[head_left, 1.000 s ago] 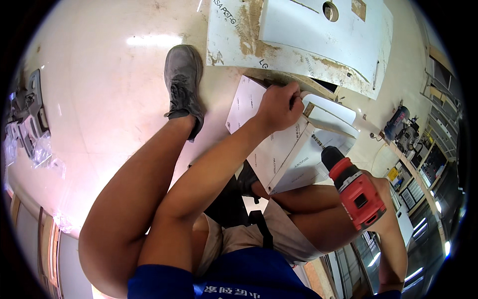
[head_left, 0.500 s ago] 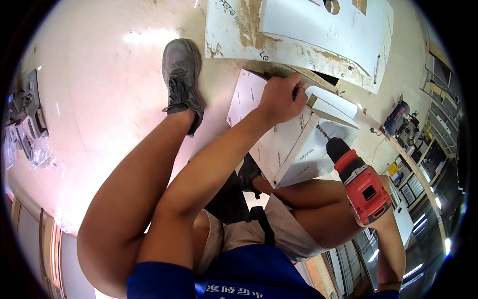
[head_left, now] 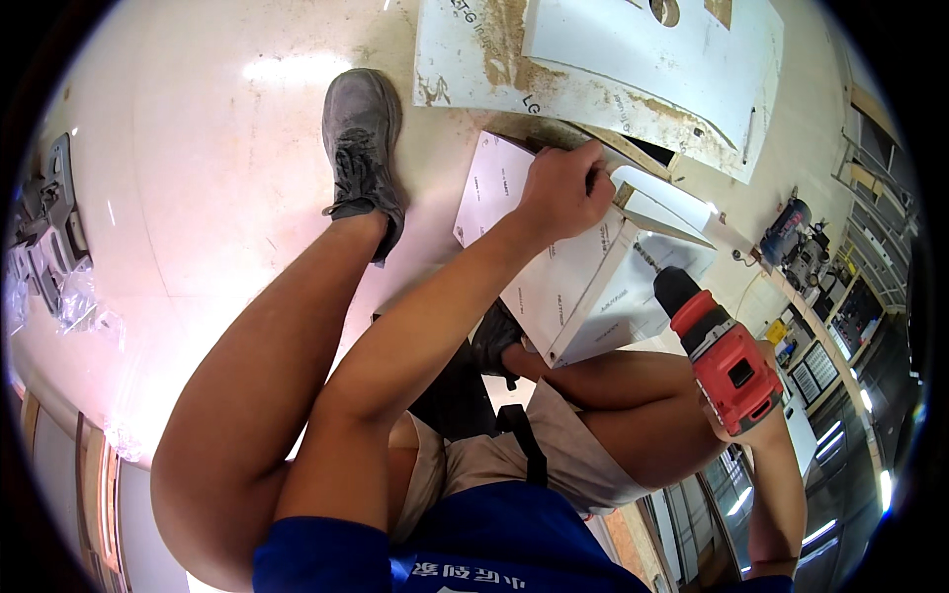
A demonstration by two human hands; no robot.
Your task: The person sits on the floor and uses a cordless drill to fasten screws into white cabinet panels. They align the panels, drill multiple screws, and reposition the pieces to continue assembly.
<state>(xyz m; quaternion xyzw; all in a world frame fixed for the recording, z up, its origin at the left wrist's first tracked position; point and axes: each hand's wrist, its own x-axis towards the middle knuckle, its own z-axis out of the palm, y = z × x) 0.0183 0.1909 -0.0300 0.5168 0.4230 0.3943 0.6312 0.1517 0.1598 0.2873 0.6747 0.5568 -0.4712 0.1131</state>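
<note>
A white box (head_left: 559, 282), made of film-covered panels, stands tilted between my legs. My left hand (head_left: 571, 193) is closed on its upper edge, fingers curled over a panel. What lies under those fingers is partly hidden. On the right, my right hand (head_left: 759, 435) holds a red and black cordless drill (head_left: 736, 376). The drill body covers most of that hand. A long drill bit (head_left: 647, 257) points up and left from the chuck, its tip at the box's right face near the top edge. Whether the tip touches the panel I cannot tell.
Stained white boards (head_left: 633, 84) lie stacked beyond the box. My shoe (head_left: 361, 148) rests on the pale floor at left. Grey metal parts (head_left: 59, 227) and clear plastic wrap lie far left. Another power tool (head_left: 786, 227) sits at right, near shelving.
The drill has shifted slightly right relative to the box, and the whole view has moved a little. Both hands keep their holds.
</note>
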